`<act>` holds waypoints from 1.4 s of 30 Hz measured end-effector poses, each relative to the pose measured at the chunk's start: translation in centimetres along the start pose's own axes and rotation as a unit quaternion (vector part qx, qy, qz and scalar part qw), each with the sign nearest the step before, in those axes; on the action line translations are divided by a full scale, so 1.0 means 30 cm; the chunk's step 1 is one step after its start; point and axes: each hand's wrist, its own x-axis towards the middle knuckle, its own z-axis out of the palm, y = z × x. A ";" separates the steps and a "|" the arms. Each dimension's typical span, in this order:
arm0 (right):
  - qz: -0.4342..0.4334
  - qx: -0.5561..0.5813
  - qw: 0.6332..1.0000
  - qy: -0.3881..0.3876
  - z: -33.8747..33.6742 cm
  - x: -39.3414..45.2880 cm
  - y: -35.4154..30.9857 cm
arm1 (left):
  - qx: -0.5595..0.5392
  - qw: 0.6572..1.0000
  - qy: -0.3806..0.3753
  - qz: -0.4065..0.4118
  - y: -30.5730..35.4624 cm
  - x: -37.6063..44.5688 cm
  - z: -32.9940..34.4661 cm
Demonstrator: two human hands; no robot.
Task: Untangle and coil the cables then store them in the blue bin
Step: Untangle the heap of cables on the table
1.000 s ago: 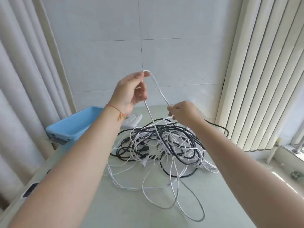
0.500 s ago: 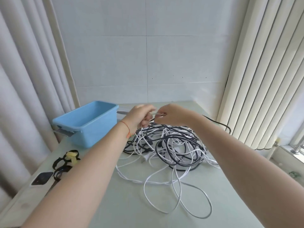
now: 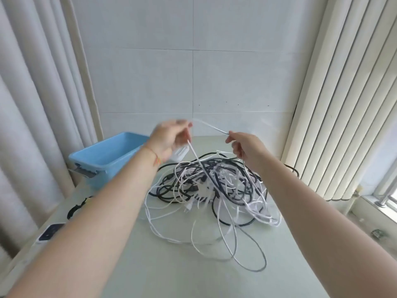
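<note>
A tangle of black and white cables (image 3: 214,188) lies in a heap on the pale green table (image 3: 171,265). My left hand (image 3: 169,136) is raised above the pile and pinches a thin white cable (image 3: 211,126). That cable arcs across to my right hand (image 3: 245,145), which grips it further along. Both ends of the held cable drop down into the heap. The blue bin (image 3: 107,154) stands at the back left of the table, behind my left forearm. My left hand is blurred.
A white adapter block (image 3: 180,154) sits beside the bin. Black straps (image 3: 77,207) and a dark flat device (image 3: 50,231) lie along the table's left edge. Curtains hang on the left, vertical blinds on the right, a tiled wall behind.
My hands went down to the pile and came together, then rose and drew apart, stretching the white cable between them. The view also shifted.
</note>
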 end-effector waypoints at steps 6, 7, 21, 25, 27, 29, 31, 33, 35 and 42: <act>-0.017 -0.045 0.995 -0.084 0.066 -0.038 -0.088 | -0.013 1.000 -0.001 0.015 0.103 0.051 0.109; -0.021 -0.134 0.989 -0.055 0.070 -0.038 -0.090 | 0.021 1.000 -0.008 -0.021 0.027 0.037 0.100; -0.088 -0.550 0.817 -0.150 0.159 -0.093 -0.077 | 0.145 0.986 -0.055 -0.067 -0.165 -0.081 0.115; -0.016 -0.570 0.797 -0.199 0.061 -0.070 -0.083 | 0.144 0.978 -0.082 -0.128 -0.258 -0.107 0.057; -0.041 -0.424 0.893 -0.145 0.019 -0.038 -0.066 | 0.108 0.983 -0.052 -0.140 -0.284 -0.109 0.038; -0.070 -0.250 0.962 -0.081 0.017 -0.022 -0.052 | 0.075 0.986 -0.051 -0.141 -0.279 -0.117 0.040; -0.085 -0.122 0.988 -0.050 0.044 -0.013 -0.045 | 0.065 0.983 -0.086 -0.151 -0.280 -0.124 0.054; -0.085 -0.038 0.995 -0.030 0.064 -0.005 -0.049 | 0.078 0.973 -0.137 -0.167 -0.277 -0.138 0.073; -0.080 -0.013 0.997 0.003 0.040 -0.001 -0.063 | 0.106 0.967 -0.165 -0.161 -0.244 -0.136 0.073; -0.025 -0.024 0.999 0.007 -0.070 -0.031 -0.079 | 0.043 0.997 -0.030 0.063 0.224 0.040 0.157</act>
